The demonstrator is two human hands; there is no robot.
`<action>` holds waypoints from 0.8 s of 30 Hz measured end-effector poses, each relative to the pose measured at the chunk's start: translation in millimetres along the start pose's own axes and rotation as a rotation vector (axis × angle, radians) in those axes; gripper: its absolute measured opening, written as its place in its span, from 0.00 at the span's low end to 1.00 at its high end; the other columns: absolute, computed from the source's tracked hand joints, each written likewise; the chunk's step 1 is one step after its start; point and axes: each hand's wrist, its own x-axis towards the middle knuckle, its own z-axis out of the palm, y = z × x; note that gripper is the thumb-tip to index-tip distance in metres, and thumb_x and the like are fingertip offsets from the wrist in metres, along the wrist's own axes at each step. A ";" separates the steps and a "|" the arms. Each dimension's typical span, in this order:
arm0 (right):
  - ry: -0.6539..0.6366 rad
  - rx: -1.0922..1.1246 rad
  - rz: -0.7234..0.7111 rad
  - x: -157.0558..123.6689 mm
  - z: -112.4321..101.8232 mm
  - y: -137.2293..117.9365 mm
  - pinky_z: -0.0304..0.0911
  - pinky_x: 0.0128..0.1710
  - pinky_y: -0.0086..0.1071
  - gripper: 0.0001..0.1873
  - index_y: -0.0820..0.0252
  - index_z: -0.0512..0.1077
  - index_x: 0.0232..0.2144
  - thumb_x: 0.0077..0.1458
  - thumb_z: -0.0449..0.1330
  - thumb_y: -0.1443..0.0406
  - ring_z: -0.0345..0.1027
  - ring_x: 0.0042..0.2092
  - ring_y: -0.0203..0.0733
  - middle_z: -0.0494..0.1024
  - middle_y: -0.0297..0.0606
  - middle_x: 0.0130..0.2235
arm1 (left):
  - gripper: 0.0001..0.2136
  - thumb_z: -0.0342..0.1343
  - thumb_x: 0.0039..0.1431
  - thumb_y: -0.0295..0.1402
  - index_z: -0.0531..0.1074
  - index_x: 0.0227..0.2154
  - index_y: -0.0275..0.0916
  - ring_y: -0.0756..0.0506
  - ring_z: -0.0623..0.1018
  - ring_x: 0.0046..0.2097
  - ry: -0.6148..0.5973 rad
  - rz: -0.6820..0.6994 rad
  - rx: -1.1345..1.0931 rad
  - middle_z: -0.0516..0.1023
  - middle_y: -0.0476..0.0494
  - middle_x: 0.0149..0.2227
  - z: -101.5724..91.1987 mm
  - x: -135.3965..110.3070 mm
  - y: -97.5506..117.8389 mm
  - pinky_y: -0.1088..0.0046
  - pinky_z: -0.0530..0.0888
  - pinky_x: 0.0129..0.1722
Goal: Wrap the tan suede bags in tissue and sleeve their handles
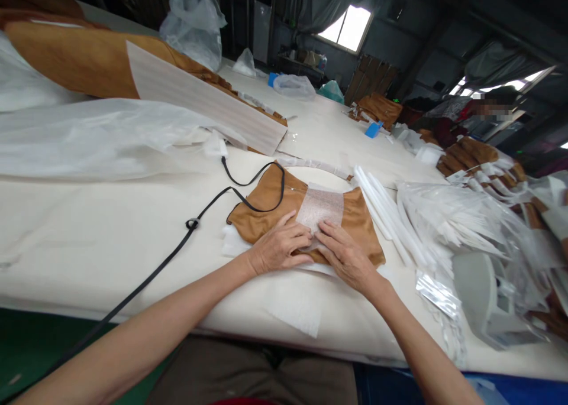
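Note:
A tan leather-like bag [266,201] lies flat on the white-covered table [146,227] in front of me. Round its middle goes a thin translucent foam sheet [323,207]. My left hand [284,243] has its fingers bent onto the sheet's near left part, its thumb along the bag's near edge. From the other side, my right hand [346,251] presses its fingertips on the same sheet, close to the left ones. Both hands cover the sheet's near end. A black strap [166,260] with a ring runs from the bag's left side across the table to the lower left.
White foam rolls [381,210] lie right of the bag, beside a clear plastic bag [457,216] of white strips. A grey tape dispenser [481,298] stands at the right. Large tan pieces [97,62] and plastic film [89,136] occupy the left. A person [457,112] is at the far right.

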 end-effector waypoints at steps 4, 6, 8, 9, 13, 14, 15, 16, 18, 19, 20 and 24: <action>0.101 0.072 -0.030 -53.6 -1.3 -53.1 0.63 0.61 0.48 0.26 0.59 0.64 0.61 0.62 0.57 0.70 0.63 0.62 0.49 0.72 0.49 0.58 | 0.12 0.57 0.64 0.41 0.73 0.36 0.36 0.44 0.77 0.48 -0.014 -0.004 -0.019 0.78 0.42 0.43 0.6 1.9 -0.2 0.49 0.50 0.68; -0.034 0.042 -0.041 -77.8 5.9 -70.9 0.61 0.62 0.53 0.31 0.61 0.60 0.64 0.60 0.59 0.68 0.58 0.65 0.53 0.69 0.51 0.61 | 0.12 0.57 0.64 0.42 0.72 0.35 0.36 0.44 0.76 0.48 -0.020 -0.006 -0.023 0.78 0.42 0.43 0.3 2.6 0.1 0.49 0.50 0.68; -0.151 -0.011 -0.017 -92.6 17.2 -78.9 0.57 0.63 0.57 0.35 0.65 0.55 0.67 0.59 0.58 0.67 0.53 0.67 0.56 0.64 0.53 0.64 | 0.11 0.57 0.63 0.41 0.72 0.35 0.37 0.44 0.76 0.49 -0.030 -0.011 -0.021 0.78 0.42 0.43 -0.5 3.1 0.6 0.49 0.50 0.67; -0.174 -0.025 0.001 -96.2 23.1 -79.8 0.56 0.64 0.58 0.35 0.65 0.53 0.67 0.59 0.56 0.69 0.52 0.68 0.55 0.63 0.52 0.65 | 0.11 0.57 0.63 0.41 0.72 0.36 0.37 0.44 0.76 0.49 -0.030 -0.014 -0.022 0.78 0.42 0.43 -1.0 3.3 0.9 0.49 0.50 0.67; -0.068 0.002 -0.013 -93.0 39.9 -73.1 0.56 0.64 0.56 0.37 0.62 0.55 0.67 0.55 0.49 0.76 0.53 0.67 0.50 0.66 0.49 0.63 | 0.10 0.59 0.62 0.40 0.72 0.37 0.37 0.43 0.76 0.50 -0.037 -0.022 -0.050 0.78 0.41 0.44 -3.5 3.7 1.6 0.48 0.49 0.68; -0.033 0.004 -0.021 -89.5 42.0 -70.6 0.57 0.64 0.57 0.38 0.62 0.56 0.66 0.53 0.49 0.77 0.54 0.67 0.50 0.67 0.49 0.62 | 0.10 0.59 0.62 0.39 0.73 0.38 0.37 0.43 0.76 0.50 -0.046 -0.023 -0.056 0.78 0.41 0.44 -4.1 3.8 1.7 0.48 0.49 0.68; -0.008 0.002 -0.025 -85.3 43.8 -68.1 0.57 0.63 0.57 0.39 0.63 0.57 0.66 0.51 0.48 0.78 0.54 0.67 0.50 0.67 0.49 0.62 | 0.09 0.59 0.62 0.39 0.73 0.38 0.38 0.43 0.75 0.51 -0.057 -0.023 -0.059 0.78 0.41 0.45 -4.6 3.8 1.7 0.48 0.49 0.68; 0.010 -0.004 -0.026 -80.8 45.3 -65.8 0.57 0.63 0.58 0.40 0.63 0.58 0.65 0.49 0.48 0.78 0.54 0.67 0.51 0.67 0.50 0.63 | 0.09 0.59 0.62 0.38 0.73 0.39 0.38 0.43 0.75 0.52 -0.065 -0.022 -0.059 0.77 0.41 0.45 -5.0 3.8 1.6 0.48 0.49 0.68; 0.043 -0.015 -0.035 -72.0 48.2 -62.6 0.59 0.63 0.57 0.40 0.62 0.61 0.64 0.47 0.48 0.78 0.56 0.66 0.52 0.68 0.50 0.62 | 0.08 0.58 0.62 0.37 0.72 0.39 0.38 0.42 0.74 0.53 -0.072 -0.013 -0.053 0.77 0.40 0.46 -5.3 3.8 1.0 0.47 0.48 0.68; 0.061 -0.012 -0.049 -68.9 49.7 -62.4 0.60 0.62 0.55 0.40 0.61 0.62 0.63 0.46 0.47 0.78 0.58 0.65 0.51 0.70 0.49 0.61 | 0.08 0.58 0.62 0.37 0.73 0.40 0.38 0.42 0.74 0.54 -0.073 -0.008 -0.050 0.77 0.40 0.46 -5.3 3.8 0.5 0.47 0.48 0.68; 0.075 -0.005 -0.070 -67.1 51.1 -63.4 0.63 0.61 0.53 0.40 0.60 0.63 0.63 0.46 0.47 0.79 0.61 0.64 0.49 0.72 0.48 0.59 | 0.08 0.58 0.62 0.37 0.73 0.40 0.38 0.42 0.74 0.55 -0.074 -0.003 -0.047 0.77 0.40 0.46 -5.1 3.8 -0.2 0.47 0.48 0.68; 0.071 0.045 -0.147 -75.1 50.5 -79.6 0.67 0.59 0.45 0.36 0.63 0.64 0.61 0.50 0.47 0.80 0.67 0.60 0.46 0.77 0.47 0.54 | 0.08 0.58 0.63 0.37 0.73 0.40 0.38 0.42 0.74 0.55 -0.085 0.017 -0.042 0.78 0.40 0.47 -4.5 3.7 -2.7 0.47 0.48 0.68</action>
